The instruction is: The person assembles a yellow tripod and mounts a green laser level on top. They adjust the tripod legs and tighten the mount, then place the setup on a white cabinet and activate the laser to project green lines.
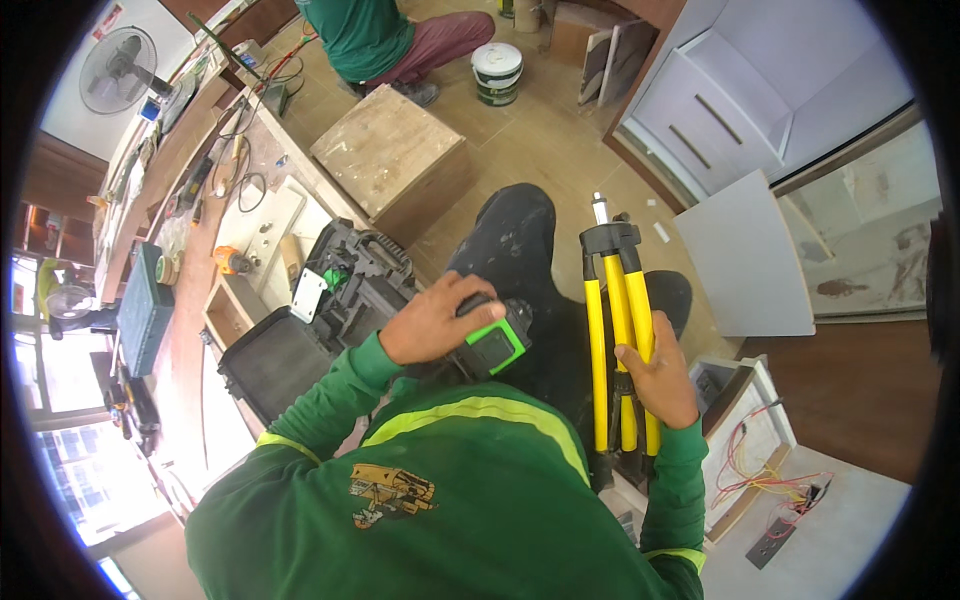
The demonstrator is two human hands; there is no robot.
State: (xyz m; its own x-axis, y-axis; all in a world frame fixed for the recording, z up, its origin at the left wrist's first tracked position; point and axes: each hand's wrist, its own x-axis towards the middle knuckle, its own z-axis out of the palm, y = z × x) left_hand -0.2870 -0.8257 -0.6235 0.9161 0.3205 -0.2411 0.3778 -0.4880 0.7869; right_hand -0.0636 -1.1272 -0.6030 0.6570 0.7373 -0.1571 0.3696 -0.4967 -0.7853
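My left hand is closed over the top of a black and green laser level, held close to my lap. In my right hand is a yellow and black tripod, its legs folded together and its silver screw tip pointing away from me. The laser level and the tripod are apart. To the left of my left hand an open black carrying case lies on the workbench, with dark parts and a small green piece in it. A white card rests on the case.
A wooden box stands ahead on the floor, with a lidded bucket and a crouching person beyond. Right are a white cabinet, a leaning white panel and loose wires. An orange tool lies on the bench.
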